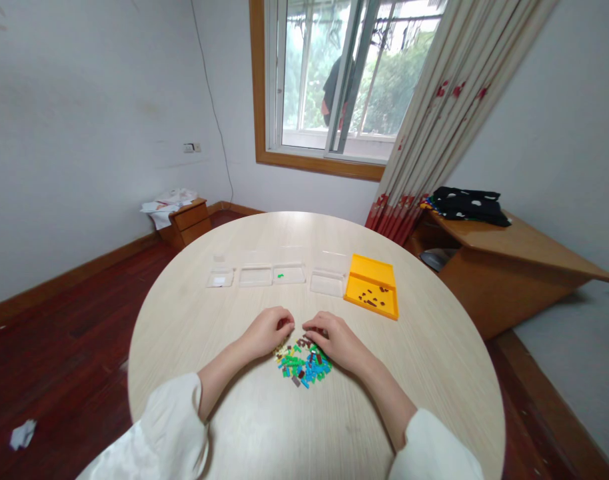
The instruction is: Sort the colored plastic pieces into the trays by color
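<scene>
A loose pile of small bricks [304, 367], green, blue, yellow and brown, lies on the round table. At its upper left edge is my left hand [273, 330], fingers curled together; what they hold, if anything, is hidden. My right hand [332, 335] rests at the pile's upper right, fingers bent over brown pieces, and its grip cannot be made out. Beyond it, a yellow open case [369, 268] holds several brown pieces. A clear box [288, 274] contains a few green bits. Other clear boxes, such as one [327, 283] beside the yellow case, stand in the same row.
The pale table [194, 387] has a rounded edge around my arms. A small wooden cabinet [193, 221] with papers stands back left. A wooden desk [524, 267] with dark cloth [469, 205] is at the right, near a curtain [449, 113].
</scene>
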`<move>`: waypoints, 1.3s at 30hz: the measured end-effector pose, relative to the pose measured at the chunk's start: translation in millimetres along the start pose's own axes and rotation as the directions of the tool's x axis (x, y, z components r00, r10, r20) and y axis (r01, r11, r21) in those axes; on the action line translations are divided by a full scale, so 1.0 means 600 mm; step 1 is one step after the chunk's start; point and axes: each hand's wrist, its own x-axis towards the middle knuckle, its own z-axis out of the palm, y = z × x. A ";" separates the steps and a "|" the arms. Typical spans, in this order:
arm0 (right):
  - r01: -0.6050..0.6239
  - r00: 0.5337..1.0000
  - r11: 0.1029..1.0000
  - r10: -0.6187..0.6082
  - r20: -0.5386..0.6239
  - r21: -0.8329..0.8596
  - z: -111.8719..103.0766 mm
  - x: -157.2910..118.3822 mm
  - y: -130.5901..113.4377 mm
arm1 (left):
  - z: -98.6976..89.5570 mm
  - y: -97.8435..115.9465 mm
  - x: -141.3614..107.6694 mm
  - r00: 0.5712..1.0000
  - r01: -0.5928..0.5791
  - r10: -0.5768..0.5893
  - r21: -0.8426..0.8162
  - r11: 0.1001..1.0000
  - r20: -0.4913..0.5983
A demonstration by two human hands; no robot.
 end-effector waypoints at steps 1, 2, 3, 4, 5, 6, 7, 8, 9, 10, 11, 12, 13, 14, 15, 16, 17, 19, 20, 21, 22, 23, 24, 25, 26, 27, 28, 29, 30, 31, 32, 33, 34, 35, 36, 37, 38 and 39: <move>-0.002 1.000 1.000 0.002 0.007 0.004 0.000 0.000 -0.002 | 0.000 0.000 0.000 1.000 -0.002 0.002 0.006 1.000 -0.001; -0.006 1.000 1.000 0.006 0.013 0.007 0.001 -0.001 -0.004 | 0.000 0.000 0.000 1.000 -0.005 0.005 0.010 1.000 -0.002; -0.011 1.000 1.000 0.010 0.018 0.008 0.001 -0.001 -0.005 | 0.001 0.000 0.000 1.000 -0.008 0.008 0.013 1.000 -0.001; -0.015 1.000 1.000 0.014 0.019 0.008 0.001 -0.001 -0.006 | 0.001 -0.001 0.000 1.000 -0.012 0.012 0.015 1.000 0.001; -0.017 1.000 1.000 0.017 0.020 0.007 0.001 -0.001 -0.008 | 0.001 0.000 0.000 1.000 -0.014 0.014 0.017 1.000 0.004; -0.019 1.000 1.000 0.019 0.020 0.003 0.000 -0.001 -0.009 | 0.001 0.000 0.000 1.000 -0.012 0.012 0.019 1.000 0.008; -0.020 1.000 1.000 0.020 0.021 -0.004 0.000 0.000 -0.010 | 0.001 0.000 -0.001 1.000 -0.009 0.009 0.020 1.000 0.011; -0.021 0.999 1.000 0.021 0.024 -0.009 -0.001 0.000 -0.012 | 0.001 0.001 -0.001 1.000 -0.005 0.005 0.020 1.000 0.013; -0.022 0.999 1.000 0.022 0.026 -0.013 -0.001 0.001 -0.013 | 0.001 0.001 -0.001 1.000 -0.002 0.001 0.022 1.000 0.013; -0.023 0.999 1.000 0.024 0.029 -0.017 -0.002 0.001 -0.015 | 0.001 0.001 -0.001 1.000 0.001 -0.001 0.022 1.000 0.013; -0.027 0.999 0.999 0.027 0.030 -0.024 -0.002 0.001 -0.016 | 0.001 0.001 -0.001 1.000 0.001 -0.002 0.024 1.000 0.013; -0.030 0.999 0.999 0.031 0.029 -0.031 -0.002 0.001 -0.017 | 0.001 0.001 -0.001 1.000 0.000 0.000 0.025 1.000 0.011; -0.033 0.999 0.999 0.034 0.028 -0.037 -0.002 0.002 -0.018 | 0.001 0.001 -0.001 1.000 -0.003 0.002 0.027 1.000 0.010; -0.037 0.999 0.998 0.038 0.027 -0.043 -0.002 0.002 -0.018 | 0.001 0.000 -0.001 1.000 -0.006 0.006 0.028 1.000 0.010; -0.041 0.999 0.998 0.042 0.027 -0.047 -0.002 0.002 -0.018 | 0.001 0.000 -0.001 1.000 -0.009 0.009 0.031 0.999 0.010; -0.045 0.999 0.998 0.047 0.028 -0.049 -0.001 0.002 -0.017 | 0.001 0.000 -0.001 1.000 -0.011 0.010 0.033 0.999 0.011; -0.051 0.998 0.997 0.053 0.029 -0.050 0.000 0.003 -0.016 | 0.001 0.000 -0.001 1.000 -0.011 0.010 0.037 0.999 0.013; -0.067 0.997 0.996 0.068 0.029 -0.053 0.001 0.003 -0.014 | 0.000 0.000 -0.001 1.000 -0.007 0.006 0.045 0.999 0.021; -0.076 0.997 0.996 0.077 0.028 -0.052 0.001 0.003 -0.013 | 0.000 0.001 -0.001 1.000 -0.005 0.003 0.050 0.999 0.024; -0.083 0.996 0.995 0.085 0.029 -0.048 0.001 0.002 -0.013 | 0.000 0.001 0.000 1.000 -0.004 0.002 0.053 0.999 0.026; -0.090 0.995 0.995 0.091 0.031 -0.042 0.001 0.002 -0.012 | -0.001 0.002 0.000 1.000 -0.005 0.003 0.056 0.998 0.030; -0.096 0.995 0.995 0.098 0.033 -0.037 0.001 0.002 -0.012 | -0.001 0.002 0.000 0.999 -0.007 0.005 0.058 0.998 0.032; -0.104 0.994 0.994 0.105 0.034 -0.034 0.001 0.001 -0.012 | -0.001 0.002 0.000 0.999 -0.011 0.009 0.058 0.998 0.033; -0.113 0.993 0.993 0.114 0.034 -0.036 0.001 0.001 -0.012 | -0.001 0.002 0.000 0.999 -0.018 0.016 0.058 0.998 0.033; -0.121 0.992 0.992 0.123 0.032 -0.040 0.001 0.000 -0.013 | -0.001 0.001 -0.001 0.999 -0.025 0.023 0.057 0.998 0.032; -0.131 0.991 0.990 0.133 0.030 -0.049 0.000 -0.001 -0.015 | -0.001 0.001 -0.001 0.999 -0.032 0.031 0.057 0.998 0.031; -0.142 0.989 0.988 0.144 0.026 -0.059 0.000 -0.001 -0.017 | -0.001 0.000 -0.001 0.999 -0.038 0.036 0.056 0.998 0.029; -0.152 0.988 0.986 0.155 0.025 -0.071 0.000 -0.001 -0.019 | -0.001 0.000 -0.001 0.999 -0.041 0.040 0.056 0.998 0.029; -0.161 0.986 0.983 0.163 0.025 -0.084 -0.001 -0.002 -0.021 | -0.001 0.000 -0.001 0.999 -0.043 0.042 0.058 0.997 0.029; -0.167 0.985 0.981 0.170 0.024 -0.098 -0.001 -0.002 -0.024 | -0.001 0.000 -0.001 0.999 -0.045 0.044 0.061 0.997 0.031; -0.171 0.984 0.979 0.174 0.023 -0.112 -0.001 -0.002 -0.026 | -0.001 0.000 -0.001 0.998 -0.047 0.045 0.064 0.997 0.032; -0.171 0.984 0.977 0.175 0.023 -0.126 -0.002 -0.002 -0.028 | -0.001 0.000 0.000 0.998 -0.048 0.046 0.067 0.997 0.032; -0.165 0.985 0.977 0.169 0.023 -0.137 -0.002 -0.002 -0.030 | -0.002 0.001 0.000 0.998 -0.049 0.047 0.071 0.996 0.033; -0.155 0.987 0.977 0.160 0.025 -0.147 -0.002 -0.002 -0.031 | -0.002 0.001 0.000 0.998 -0.049 0.047 0.073 0.996 0.034; -0.143 0.989 0.977 0.148 0.027 -0.156 -0.003 -0.002 -0.032 | -0.002 0.002 -0.001 0.998 -0.048 0.045 0.075 0.996 0.034; -0.129 0.990 0.978 0.135 0.030 -0.163 -0.003 -0.002 -0.033 | -0.002 0.002 -0.001 0.998 -0.046 0.043 0.076 0.996 0.036; -0.115 0.992 0.979 0.122 0.031 -0.167 -0.003 -0.002 -0.033 | -0.002 0.003 -0.001 0.999 -0.044 0.041 0.076 0.996 0.036; -0.107 0.993 0.980 0.113 0.028 -0.167 -0.002 -0.001 -0.032 | -0.002 0.003 -0.002 0.999 -0.042 0.040 0.076 0.996 0.037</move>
